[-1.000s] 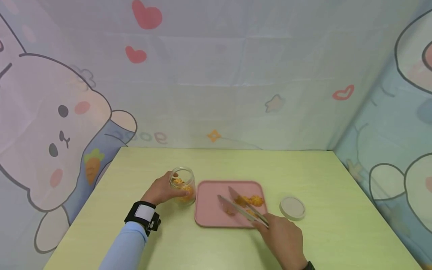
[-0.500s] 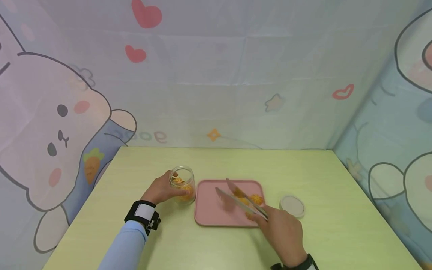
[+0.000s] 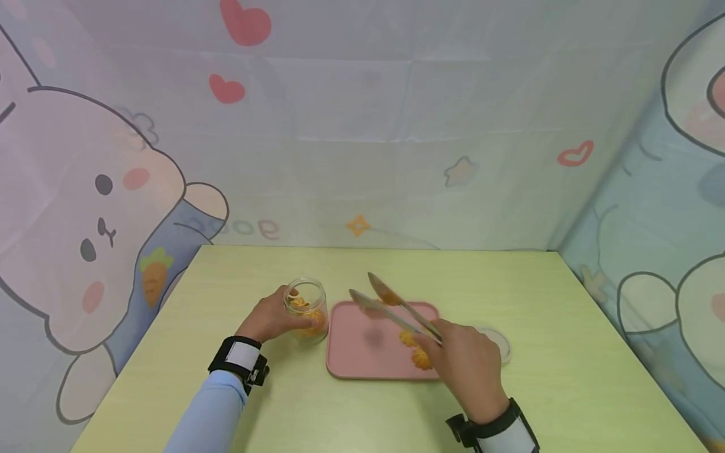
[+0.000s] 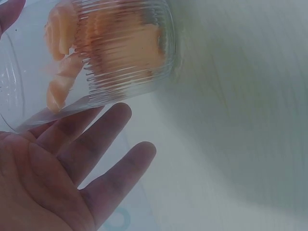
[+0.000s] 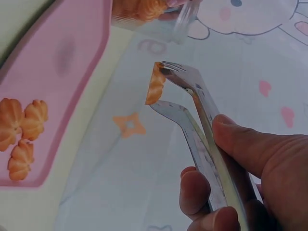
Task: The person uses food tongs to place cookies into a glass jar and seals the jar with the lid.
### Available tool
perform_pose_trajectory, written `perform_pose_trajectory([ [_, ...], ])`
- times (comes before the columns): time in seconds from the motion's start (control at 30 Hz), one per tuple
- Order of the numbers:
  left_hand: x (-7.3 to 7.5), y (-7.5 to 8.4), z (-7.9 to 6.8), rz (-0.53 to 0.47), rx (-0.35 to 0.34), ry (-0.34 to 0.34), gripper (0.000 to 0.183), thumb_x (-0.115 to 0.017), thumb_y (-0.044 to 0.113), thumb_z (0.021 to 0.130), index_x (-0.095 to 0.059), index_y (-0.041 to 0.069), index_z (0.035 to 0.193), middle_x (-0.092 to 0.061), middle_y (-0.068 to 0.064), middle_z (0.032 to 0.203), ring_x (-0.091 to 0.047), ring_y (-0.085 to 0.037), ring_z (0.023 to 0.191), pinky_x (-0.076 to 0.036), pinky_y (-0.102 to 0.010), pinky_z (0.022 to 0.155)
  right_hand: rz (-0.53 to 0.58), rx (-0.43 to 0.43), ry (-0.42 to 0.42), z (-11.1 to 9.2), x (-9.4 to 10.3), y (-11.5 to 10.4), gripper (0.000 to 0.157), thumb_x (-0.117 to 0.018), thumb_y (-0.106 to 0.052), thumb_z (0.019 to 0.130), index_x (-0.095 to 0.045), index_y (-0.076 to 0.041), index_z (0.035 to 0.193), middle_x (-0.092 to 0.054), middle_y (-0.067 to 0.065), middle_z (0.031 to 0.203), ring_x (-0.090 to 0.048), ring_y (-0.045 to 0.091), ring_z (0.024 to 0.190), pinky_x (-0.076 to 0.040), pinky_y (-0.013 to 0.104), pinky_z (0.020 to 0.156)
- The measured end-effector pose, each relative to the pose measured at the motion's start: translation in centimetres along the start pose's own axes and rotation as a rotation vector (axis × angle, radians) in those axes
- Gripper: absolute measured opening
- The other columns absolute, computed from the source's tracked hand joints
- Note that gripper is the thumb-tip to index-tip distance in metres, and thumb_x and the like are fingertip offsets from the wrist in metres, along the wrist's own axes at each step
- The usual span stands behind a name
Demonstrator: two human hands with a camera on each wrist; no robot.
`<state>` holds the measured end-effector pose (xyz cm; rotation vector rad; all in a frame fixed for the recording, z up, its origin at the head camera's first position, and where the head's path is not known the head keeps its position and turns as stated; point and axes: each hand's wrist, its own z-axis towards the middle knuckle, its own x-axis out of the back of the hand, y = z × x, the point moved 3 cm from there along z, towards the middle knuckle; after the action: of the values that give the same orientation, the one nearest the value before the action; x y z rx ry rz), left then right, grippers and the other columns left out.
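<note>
My left hand [image 3: 274, 318] holds an open glass jar [image 4: 130, 82] upright on the table, left of a pink tray [image 3: 357, 358]. Thumb and forefinger go round its wall, while other fingers stick out loosely. Several flower-shaped cookies [image 4: 125, 41] lie inside. In my right hand [image 3: 467, 362] is a pair of metal tongs [image 5: 199, 115], raised over the tray's back edge and pointing toward the back left. A single cookie [image 5: 155, 84] is clamped between the tong tips, seen edge-on in the right wrist view. Three more cookies [image 5: 35, 118] lie on the tray.
A pale round lid [image 3: 502, 345] lies right of the tray, partly hidden behind my right hand. The light yellow table [image 3: 272, 402] ends at a printed cloth backdrop [image 3: 408, 126] behind and at the sides.
The tongs have picked up a cookie from the tray. My right hand has risen and moved toward the back left with it. The left hand and jar have stayed in place.
</note>
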<state>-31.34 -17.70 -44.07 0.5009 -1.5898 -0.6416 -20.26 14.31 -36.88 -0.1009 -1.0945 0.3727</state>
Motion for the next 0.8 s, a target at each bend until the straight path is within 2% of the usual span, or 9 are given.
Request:
perform_pose_trajectory([
  [0.07,0.0,0.0,0.0,0.001,-0.004,0.001,0.087,-0.081,0.051,0.064,-0.049,0.001,0.128,-0.063,-0.020,0.116,-0.056,-0.031,0.102,-0.048,-0.052,0.086,-0.004,0.012,0.003,0.5,0.3,-0.5,0.032,-0.075,-0.041,0.077,-0.061,-0.014,0.068,-0.037,-0.006,0.042,-0.031,0.009,0.034,-0.017,0.023,0.031],
  [0.2,0.0,0.0,0.0,0.006,-0.012,0.004,0.087,-0.081,0.051,0.064,-0.050,0.001,0.128,-0.064,-0.020,0.116,-0.056,-0.031,0.102,-0.048,-0.052,0.085,0.009,0.051,0.013,1.6,0.9,-1.7,0.030,-0.075,-0.041,0.077,-0.074,-0.013,0.089,-0.039,-0.005,0.041,-0.030,0.009,0.033,-0.017,0.023,0.031],
  [0.27,0.0,0.0,0.1,0.008,-0.013,0.005,0.087,-0.081,0.052,0.064,-0.049,0.001,0.128,-0.064,-0.020,0.116,-0.057,-0.031,0.102,-0.048,-0.052,0.086,0.008,0.072,0.026,2.1,1.1,-2.3,0.031,-0.076,-0.040,0.077,-0.076,-0.013,0.090,-0.042,-0.005,0.041,-0.032,0.009,0.034,-0.019,0.023,0.030],
  [0.4,0.0,0.0,0.0,0.008,-0.009,0.005,0.089,-0.081,0.053,0.063,-0.049,0.001,0.128,-0.063,-0.020,0.118,-0.056,-0.032,0.103,-0.048,-0.052,0.086,-0.005,0.108,0.052,3.0,1.4,-3.4,0.030,-0.076,-0.042,0.076,-0.072,-0.012,0.078,-0.048,-0.004,0.044,-0.039,0.011,0.036,-0.026,0.025,0.029],
  [0.57,0.0,0.0,0.0,0.009,-0.008,0.001,0.090,-0.080,0.054,0.063,-0.048,0.002,0.129,-0.062,-0.021,0.120,-0.056,-0.032,0.105,-0.047,-0.053,0.088,0.006,0.122,0.056,4.0,1.5,-4.7,0.034,-0.073,-0.046,0.078,-0.063,-0.015,0.066,-0.043,-0.006,0.042,-0.039,0.011,0.036,-0.026,0.026,0.029],
  [0.8,0.1,0.2,-0.1,0.007,-0.015,0.001,0.090,-0.080,0.053,0.063,-0.048,0.001,0.129,-0.062,-0.022,0.121,-0.056,-0.032,0.106,-0.047,-0.053,0.089,0.011,0.113,0.049,5.1,1.4,-6.3,0.036,-0.071,-0.050,0.077,-0.064,-0.017,0.066,-0.047,-0.004,0.045,-0.044,0.016,0.039,-0.029,0.030,0.031],
])
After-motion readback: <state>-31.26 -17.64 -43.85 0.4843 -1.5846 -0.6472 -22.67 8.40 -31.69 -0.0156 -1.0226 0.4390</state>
